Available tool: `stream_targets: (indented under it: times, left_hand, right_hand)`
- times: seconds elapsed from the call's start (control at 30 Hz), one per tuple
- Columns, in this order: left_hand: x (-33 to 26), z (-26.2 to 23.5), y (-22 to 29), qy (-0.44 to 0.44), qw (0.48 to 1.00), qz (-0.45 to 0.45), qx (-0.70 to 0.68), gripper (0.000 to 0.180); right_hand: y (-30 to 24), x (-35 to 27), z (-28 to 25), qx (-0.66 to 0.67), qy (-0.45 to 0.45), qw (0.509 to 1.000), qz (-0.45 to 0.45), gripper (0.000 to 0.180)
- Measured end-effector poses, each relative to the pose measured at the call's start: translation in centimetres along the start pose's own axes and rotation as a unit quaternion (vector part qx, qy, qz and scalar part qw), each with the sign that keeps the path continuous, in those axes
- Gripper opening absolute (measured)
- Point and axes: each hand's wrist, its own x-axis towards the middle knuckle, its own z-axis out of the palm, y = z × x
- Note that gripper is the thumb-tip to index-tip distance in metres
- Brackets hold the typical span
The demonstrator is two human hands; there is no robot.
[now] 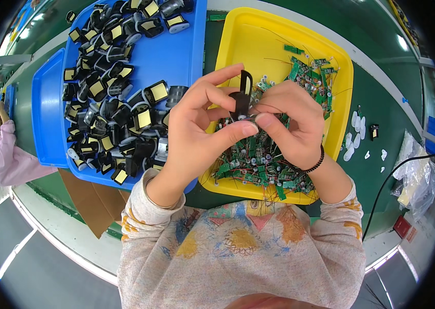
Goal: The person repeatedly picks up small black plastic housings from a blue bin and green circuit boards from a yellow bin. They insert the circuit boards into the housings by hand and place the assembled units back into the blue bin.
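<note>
Between the fingers and thumb of my left hand (197, 116) is a black plastic housing (242, 98), held upright above the yellow tray (235, 38). My right hand (294, 116) meets it from the other side, thumb and fingers pinched together at the housing's lower end. Thin dark wires show near those fingertips; what exactly the right hand pinches is mostly hidden. Beneath both hands, the yellow tray carries a heap of small green circuit boards (251, 177) with thin wires. To the left, a blue tray (168, 56) is filled with many similar black housings (96, 88) bearing pale yellow pads.
Small white oval pieces (357, 123) and one black part (374, 132) lie on the green table right of the yellow tray. Farther right are a clear plastic bag (415, 180) and a black cable (382, 195). Another person in a pink sleeve (9, 149) sits at far left.
</note>
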Motion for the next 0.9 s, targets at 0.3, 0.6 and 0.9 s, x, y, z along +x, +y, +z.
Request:
stream_targets:
  times: [0.3,0.6,0.9]
  left_hand:
    - [-0.27,-0.22,0.41,-0.008,0.998,-0.011,0.067,0.028]
    - [-0.19,-0.58,0.4,-0.015,0.993,0.079,0.092,0.03]
    - [-0.17,-0.43,0.7,-0.012,0.99,-0.032,0.134,0.032]
  right_hand:
    - [0.63,-0.17,0.12,-0.024,-0.049,0.998,-0.034,0.007]
    - [0.02,0.23,-0.41,-0.01,-0.094,0.995,-0.01,0.008]
    - [0.12,-0.25,-0.05,-0.004,-0.066,0.996,0.055,0.01]
